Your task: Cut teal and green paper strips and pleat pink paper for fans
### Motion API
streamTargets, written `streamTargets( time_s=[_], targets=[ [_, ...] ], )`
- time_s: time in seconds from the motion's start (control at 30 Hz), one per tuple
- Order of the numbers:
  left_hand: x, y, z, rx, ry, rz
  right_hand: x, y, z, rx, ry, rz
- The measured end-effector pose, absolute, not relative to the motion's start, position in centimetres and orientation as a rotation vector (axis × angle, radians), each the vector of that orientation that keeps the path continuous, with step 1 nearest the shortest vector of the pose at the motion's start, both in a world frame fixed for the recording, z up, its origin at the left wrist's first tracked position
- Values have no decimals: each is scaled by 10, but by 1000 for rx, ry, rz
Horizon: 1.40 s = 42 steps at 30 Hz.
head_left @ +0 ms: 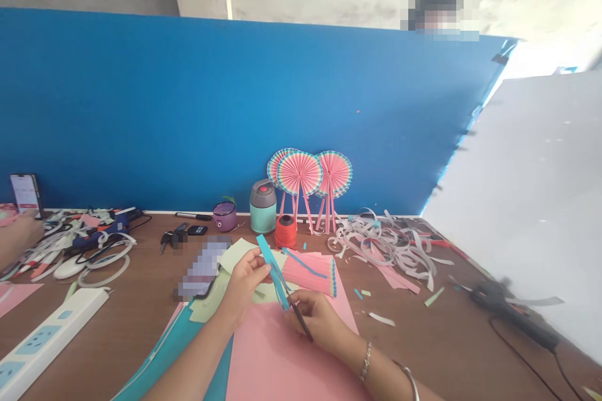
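Note:
My left hand (pixel 244 282) pinches a blue paper strip (pixel 267 255) over the middle of the table. In my right hand (pixel 322 321) is a pair of scissors (pixel 301 321), its blades up against the strip; whether they are cutting right now I cannot tell. Just behind lies a pleated pink paper (pixel 308 274) with a blue-and-green edge and a narrow blue strip (pixel 305 263) across it. Under both hands are pink sheets (pixel 282 357), with green paper (pixel 209 297) and blue paper (pixel 164 351) to the left.
Behind stand pink round paper fans (pixel 300 173), a red thread spool (pixel 286 232), a mint jar (pixel 263 208) and a purple pot (pixel 224 216). Curled paper strips (pixel 376 244) and a glue gun (pixel 512 313) are right; a phone (pixel 204 266) and power strip (pixel 51 338) left. Another person's hand (pixel 21 238) shows far left.

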<state>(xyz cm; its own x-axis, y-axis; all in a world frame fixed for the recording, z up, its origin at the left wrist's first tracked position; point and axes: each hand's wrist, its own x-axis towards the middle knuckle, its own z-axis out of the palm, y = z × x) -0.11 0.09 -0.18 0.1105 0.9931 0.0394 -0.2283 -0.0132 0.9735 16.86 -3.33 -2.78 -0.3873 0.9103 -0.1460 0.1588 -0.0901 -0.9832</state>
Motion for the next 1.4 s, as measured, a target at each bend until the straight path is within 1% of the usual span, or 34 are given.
streamTargets(
  time_s=[0.33, 0.6, 1.4],
  targets=[
    [0, 0, 0, 1101, 938, 1248, 168, -32, -34, -1129, -1557, 1539],
    [-1, 1, 1, 1078, 994, 1299, 169, -30, -37, -1172, -1560, 1554],
    [0, 1, 1, 1110, 954, 1252, 170, -29, -41, -1147, -1529, 1566]
  ],
)
